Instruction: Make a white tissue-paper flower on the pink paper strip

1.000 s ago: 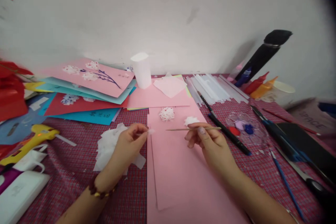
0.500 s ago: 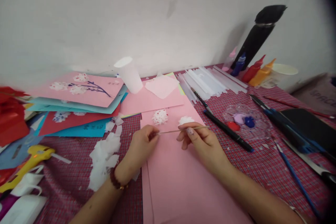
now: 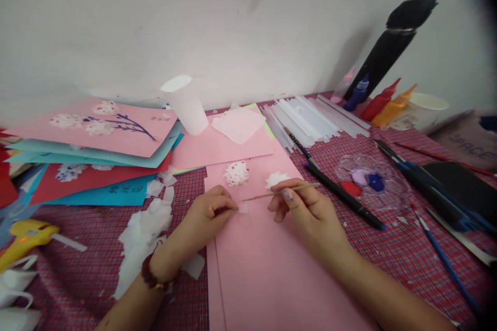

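Pinched between the fingers of my right hand (image 3: 310, 212) is a thin wooden stick (image 3: 260, 196), pointing left over the pink paper (image 3: 256, 269). My left hand (image 3: 209, 212) is closed at the fingertips on a small square of white tissue paper (image 3: 243, 208), just below the stick's tip. Stick and left fingers are apart. Beyond my hands, a white paper tuft with red specks (image 3: 236, 172) sits on the pink paper. A plain white tuft (image 3: 277, 180) lies right of it, partly behind my right hand.
Loose tissue squares (image 3: 143, 232) lie left of the pink paper. A yellow glue gun (image 3: 31, 238) and stacked cards (image 3: 104, 137) are farther left. On the right are a black pen (image 3: 345, 196), a paint palette (image 3: 373, 186), scissors (image 3: 430, 191) and paint bottles (image 3: 382, 98). A white paper cup (image 3: 188, 108) stands behind.
The stick's tip has come away from my left fingers, moving slightly right with my right hand. A tissue square now shows at my left fingertips. The view has shifted a little.
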Demonstrator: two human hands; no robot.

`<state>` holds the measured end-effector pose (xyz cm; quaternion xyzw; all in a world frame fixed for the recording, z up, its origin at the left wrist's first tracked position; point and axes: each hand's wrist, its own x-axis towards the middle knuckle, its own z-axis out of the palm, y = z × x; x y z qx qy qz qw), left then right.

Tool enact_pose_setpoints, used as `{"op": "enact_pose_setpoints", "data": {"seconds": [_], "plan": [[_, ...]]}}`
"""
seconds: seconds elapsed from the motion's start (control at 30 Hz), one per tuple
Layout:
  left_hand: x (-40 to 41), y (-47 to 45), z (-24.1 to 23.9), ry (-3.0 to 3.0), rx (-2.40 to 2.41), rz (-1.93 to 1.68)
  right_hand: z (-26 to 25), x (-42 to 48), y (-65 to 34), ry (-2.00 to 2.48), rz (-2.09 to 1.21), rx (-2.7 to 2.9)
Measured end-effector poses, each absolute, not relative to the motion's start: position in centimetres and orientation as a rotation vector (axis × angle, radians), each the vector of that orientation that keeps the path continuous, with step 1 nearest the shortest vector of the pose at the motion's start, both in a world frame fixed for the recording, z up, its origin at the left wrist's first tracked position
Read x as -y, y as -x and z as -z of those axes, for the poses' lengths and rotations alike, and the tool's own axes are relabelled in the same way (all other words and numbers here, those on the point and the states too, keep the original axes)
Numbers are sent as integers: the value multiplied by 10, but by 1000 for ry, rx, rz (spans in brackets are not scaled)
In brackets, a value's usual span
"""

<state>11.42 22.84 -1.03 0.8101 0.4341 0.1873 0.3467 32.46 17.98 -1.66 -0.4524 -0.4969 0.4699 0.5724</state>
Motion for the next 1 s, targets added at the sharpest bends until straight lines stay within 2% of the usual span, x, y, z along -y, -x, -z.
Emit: {"op": "enact_pose_setpoints", "data": {"seconds": [0.33,1.0], "plan": [[-227,-119,14,-2069,-1096,-519,15,-184,-320,1143,-931,1386],[-227,-122,15,-2068,-1091,-522,21,-186,-324,1189,-994,1406]]}}
